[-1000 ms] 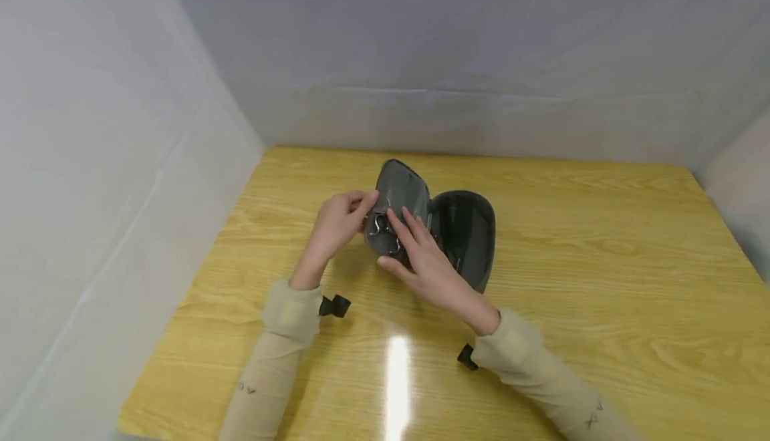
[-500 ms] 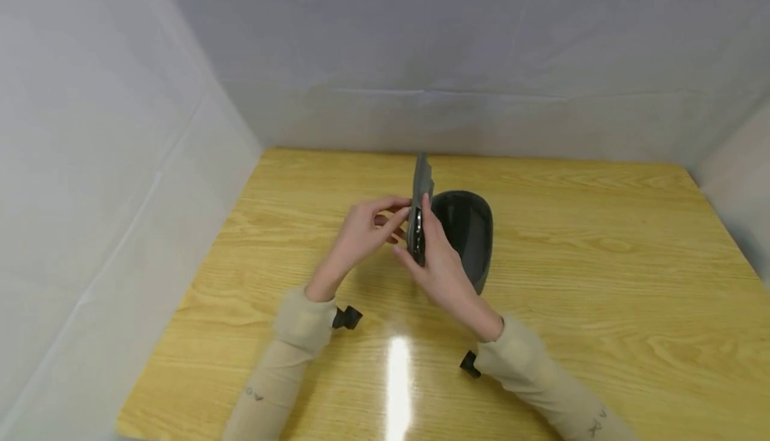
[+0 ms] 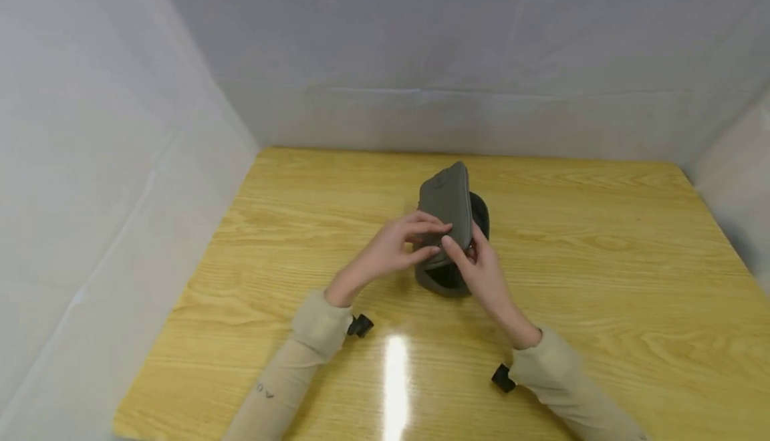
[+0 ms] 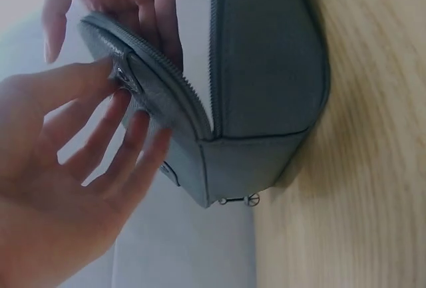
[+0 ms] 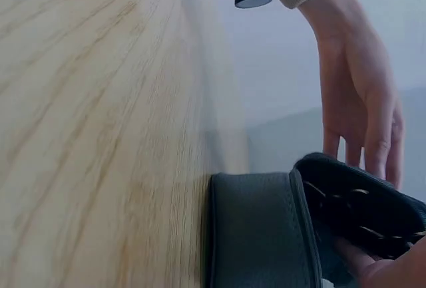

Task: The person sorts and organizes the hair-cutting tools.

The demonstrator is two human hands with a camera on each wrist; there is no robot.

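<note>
A grey zip case stands near the middle of the wooden table point(image 3: 601, 260). Its lid point(image 3: 448, 204) is tilted over the dark base point(image 3: 442, 282), with a gap left between them. My left hand point(image 3: 400, 244) lays straight fingers on the lid's outer face. My right hand point(image 3: 481, 270) pinches the lid's near edge, thumb outside and fingers underneath. In the left wrist view the lid point(image 4: 160, 82) hangs apart from the base point(image 4: 266, 55) along the zip. In the right wrist view, metal pieces show faintly on the inside of the lid point(image 5: 359, 198), above the base point(image 5: 256, 228).
White sheeting walls off the table on the left point(image 3: 120, 160), back point(image 3: 451, 60) and right. A small zip pull point(image 4: 239, 200) hangs at the case's end. A bright glare spot point(image 3: 397, 374) lies on the table between my forearms.
The lid, flat open with metal hooks showing a second ago, stood upright and now tips over the base. Both hands have followed it to the right.
</note>
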